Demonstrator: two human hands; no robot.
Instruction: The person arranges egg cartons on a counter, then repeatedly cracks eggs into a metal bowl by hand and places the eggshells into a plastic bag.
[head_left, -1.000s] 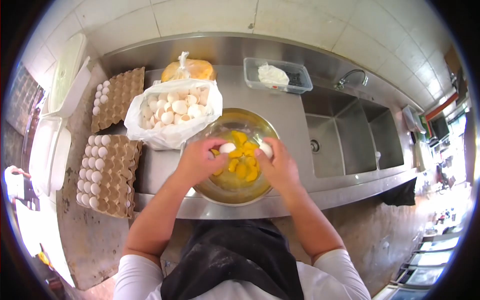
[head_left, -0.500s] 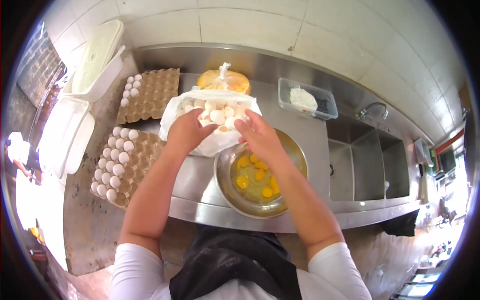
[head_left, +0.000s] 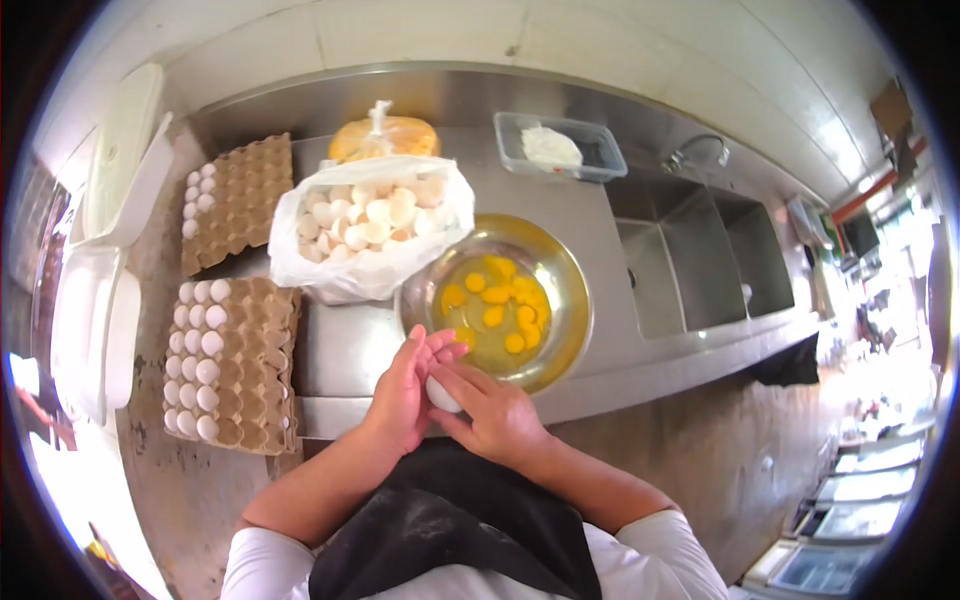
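Observation:
A white egg (head_left: 442, 396) sits between my hands at the near rim of the steel bowl (head_left: 570, 340). My right hand (head_left: 492, 418) has its fingers and thumb closed around the egg. Against the egg's other side is my left hand (head_left: 398, 392), its palm turned inward and fingers stretched out toward the bowl. Several yolks (head_left: 493, 316) lie in clear egg white inside the bowl. Behind and left of the bowl, a white plastic bag (head_left: 300, 268) stands open, full of cracked eggshells (head_left: 378, 210).
To the left lie two cardboard egg trays, the nearer tray (head_left: 255, 370) and the farther tray (head_left: 245, 200), both partly filled. A tied bag of orange-yellow contents (head_left: 350, 142) rests behind the shells. At right are a clear plastic container (head_left: 610, 165) and a steel sink (head_left: 645, 270).
Both hands have left the bag of eggshells and come back toward my body, to the bowl's near rim. An egg now shows between them. The view has shifted, moving the counter leftward.

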